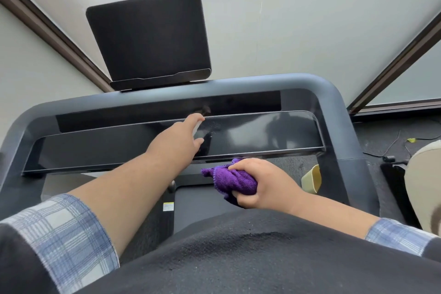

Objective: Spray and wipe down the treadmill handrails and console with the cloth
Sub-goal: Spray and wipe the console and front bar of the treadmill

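- The treadmill (pixel 334 112) fills the lower view; its grey rail frame curves round a long glossy black console (pixel 119 145), which is seen straight ahead of the person
- A dark screen (pixel 148 36) is mounted upright above the rail, behind the console; it is judged fragile, so light pressure is advised there
- The console face is smooth and hard; a patch of fine droplets (pixel 214 126) is seen near its middle, so spraying is judged under way and wiping not yet done
- The left hand (pixel 183 133) is stretched over the console with the fingers curled round a small, pale, partly hidden spray bottle (pixel 197 130); the forefinger appears to lie on top, as on a pump
- The bottle is judged light, rigid and slick when wet; it is best held round the body, with one finger kept free for the nozzle
- The right hand (pixel 260 184) is clenched round a bunched purple cloth (pixel 231 181), held just below the console's lower edge and not touching it
- The cloth is judged soft, light and limp; it would be better spread flat under the palm than kept balled, so that more glass is covered in each pass
- A beige cup-like thing (pixel 311 178) is seen beside the right upright, apart from both hands
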`<move>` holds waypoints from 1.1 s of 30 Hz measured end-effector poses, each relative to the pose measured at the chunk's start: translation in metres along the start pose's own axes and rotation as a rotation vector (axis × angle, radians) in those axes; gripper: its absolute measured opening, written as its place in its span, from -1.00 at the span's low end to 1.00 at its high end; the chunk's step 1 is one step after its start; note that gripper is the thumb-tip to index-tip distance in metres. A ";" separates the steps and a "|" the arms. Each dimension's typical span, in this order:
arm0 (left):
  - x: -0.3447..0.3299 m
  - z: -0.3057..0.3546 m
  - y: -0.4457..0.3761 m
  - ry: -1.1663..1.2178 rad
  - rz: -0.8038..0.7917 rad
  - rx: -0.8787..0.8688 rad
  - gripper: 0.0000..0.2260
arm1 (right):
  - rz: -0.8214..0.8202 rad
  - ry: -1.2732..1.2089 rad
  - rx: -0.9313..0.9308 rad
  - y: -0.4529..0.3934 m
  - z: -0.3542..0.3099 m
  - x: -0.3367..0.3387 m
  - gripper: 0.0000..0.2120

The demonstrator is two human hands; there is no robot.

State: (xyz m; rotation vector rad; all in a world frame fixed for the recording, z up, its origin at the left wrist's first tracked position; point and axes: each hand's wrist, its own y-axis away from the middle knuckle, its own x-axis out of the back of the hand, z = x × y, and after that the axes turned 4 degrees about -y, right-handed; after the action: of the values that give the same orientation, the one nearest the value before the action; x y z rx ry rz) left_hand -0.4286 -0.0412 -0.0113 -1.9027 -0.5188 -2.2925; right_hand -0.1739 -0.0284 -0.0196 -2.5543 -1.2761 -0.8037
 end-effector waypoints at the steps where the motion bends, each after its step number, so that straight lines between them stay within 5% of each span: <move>1: 0.001 -0.008 0.003 0.006 0.006 0.020 -0.59 | 0.005 -0.006 -0.003 0.000 0.001 0.000 -0.55; 18: 0.027 -0.123 0.064 0.131 0.182 0.344 -0.56 | -0.068 0.044 0.261 -0.066 -0.046 -0.053 -0.55; 33: 0.048 -0.272 0.057 0.116 0.100 0.414 -0.67 | -0.097 0.153 0.199 -0.121 -0.107 -0.129 -0.51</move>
State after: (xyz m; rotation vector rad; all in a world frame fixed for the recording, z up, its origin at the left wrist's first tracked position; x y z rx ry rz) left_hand -0.6742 -0.1789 0.0043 -1.5534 -0.7899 -2.0225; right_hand -0.3727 -0.0836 -0.0090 -2.2467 -1.3656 -0.8270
